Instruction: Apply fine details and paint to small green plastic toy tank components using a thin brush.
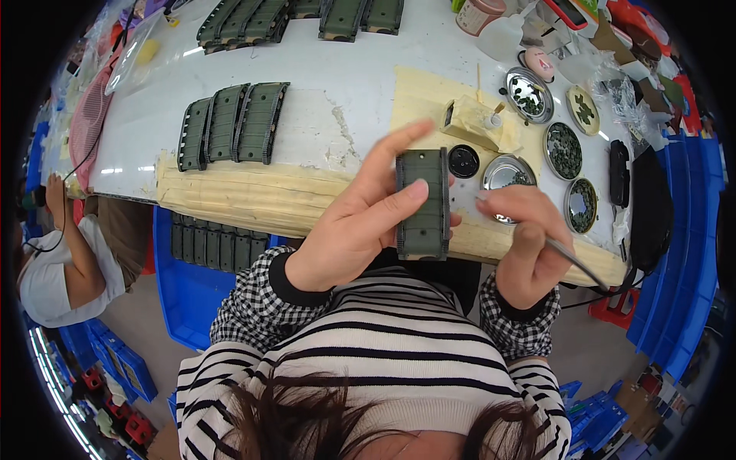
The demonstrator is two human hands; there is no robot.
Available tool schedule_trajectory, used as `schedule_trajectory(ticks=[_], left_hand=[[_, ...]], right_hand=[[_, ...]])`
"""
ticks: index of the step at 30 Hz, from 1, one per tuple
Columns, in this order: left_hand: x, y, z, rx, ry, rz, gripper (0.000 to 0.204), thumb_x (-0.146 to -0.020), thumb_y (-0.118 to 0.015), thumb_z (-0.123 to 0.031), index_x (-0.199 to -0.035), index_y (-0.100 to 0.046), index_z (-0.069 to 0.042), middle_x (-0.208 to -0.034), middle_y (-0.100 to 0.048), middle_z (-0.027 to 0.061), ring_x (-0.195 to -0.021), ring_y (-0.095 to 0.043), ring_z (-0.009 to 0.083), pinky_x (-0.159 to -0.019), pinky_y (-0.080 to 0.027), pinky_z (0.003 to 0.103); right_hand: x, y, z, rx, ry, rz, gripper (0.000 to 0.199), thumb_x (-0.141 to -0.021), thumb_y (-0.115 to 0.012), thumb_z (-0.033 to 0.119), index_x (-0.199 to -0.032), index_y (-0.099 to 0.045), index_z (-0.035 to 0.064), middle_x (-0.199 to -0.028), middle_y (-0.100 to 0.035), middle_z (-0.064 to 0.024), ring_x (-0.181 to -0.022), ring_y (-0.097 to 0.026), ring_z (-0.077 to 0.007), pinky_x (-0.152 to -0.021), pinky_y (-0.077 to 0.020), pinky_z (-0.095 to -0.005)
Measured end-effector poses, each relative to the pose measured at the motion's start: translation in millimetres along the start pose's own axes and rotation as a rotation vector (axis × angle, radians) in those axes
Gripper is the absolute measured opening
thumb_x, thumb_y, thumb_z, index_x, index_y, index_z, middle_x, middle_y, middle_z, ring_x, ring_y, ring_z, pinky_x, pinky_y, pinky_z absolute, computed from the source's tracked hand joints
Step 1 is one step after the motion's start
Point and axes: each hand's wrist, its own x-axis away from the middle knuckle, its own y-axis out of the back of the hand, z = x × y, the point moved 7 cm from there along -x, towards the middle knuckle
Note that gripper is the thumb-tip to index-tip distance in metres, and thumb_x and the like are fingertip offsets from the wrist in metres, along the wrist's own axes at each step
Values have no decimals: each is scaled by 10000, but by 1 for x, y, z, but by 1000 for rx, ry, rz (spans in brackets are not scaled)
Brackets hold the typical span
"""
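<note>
**Green track piece held up over the desk edge**

Head view: At the far right corner of the white desk (307,69) lies a clutter of packages: a round pinkish tub (479,13) with a label band, a red flat package (567,11) beside it, and clear plastic bags (613,84) further right; the printing on them is too small to make out. A tan block wrapped in masking tape (471,123) sits on a taped patch of the desk, with a small black round lid (463,161) just in front of it. To its right stand several round metal dishes (529,96) holding small dark green parts. Blue bins (678,253) line the right side, and a blue tray (192,284) with green pieces sits below the desk edge on the left.

The left hand (353,222) grips a dark green ribbed track piece (422,203) upright, just above the taped front edge of the desk. The thumb lies across its face, the other fingers are behind it, and the index finger sticks out straight, up and to the right. The right hand (525,238) is closed around a thin grey tool (575,261), its fingertips just beside the right edge of the track piece; the tool's handle runs down to the right.

Three more green track pieces (234,123) lie side by side on the desk to the left, and another row (299,19) lies along the far edge. Another person (61,261) in a white top sits at the far left.
</note>
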Motion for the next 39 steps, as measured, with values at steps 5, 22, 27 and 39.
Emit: schedule_trajectory(ticks=[5, 22, 27, 39], left_hand=[[4, 19, -8, 134, -137, -145, 797, -907, -552, 34, -1541, -102, -143, -1324, -491, 197, -1110, -606, 289, -981, -507, 442], [11, 38, 2, 278, -31, -279, 413, -942, -531, -48, -1337, -419, -91, -1213, -597, 184, -1090, -632, 269, -873, -577, 406], [12, 38, 2, 351, -43, -255, 405, -946, -525, -59, -1337, -421, -56, -1239, -580, 189, -1087, -633, 259, -884, -573, 387], [11, 40, 1, 401, -65, -368, 368, -934, -545, -43, -1291, -460, -20, -1235, -575, 190, -1120, -612, 222, -934, -556, 354]], right_hand=[[5, 8, -37, 40, -265, -164, 173, -971, -534, 77, -990, -676, -21, -854, -674, -88, -825, -562, -163, -736, -460, -291], [5, -4, -49, 219, -260, -68, 139, -927, -605, 81, -997, -709, 21, -850, -694, -50, -839, -481, -163, -752, -441, -270], [4, 0, -43, 193, -229, -109, 157, -949, -580, 92, -994, -706, 10, -850, -694, -54, -857, -486, -158, -754, -442, -270], [4, -1, -15, -43, -133, -69, 240, -990, -505, 148, -989, -685, -11, -896, -683, -106, -881, -577, -210, -822, -455, -337]])
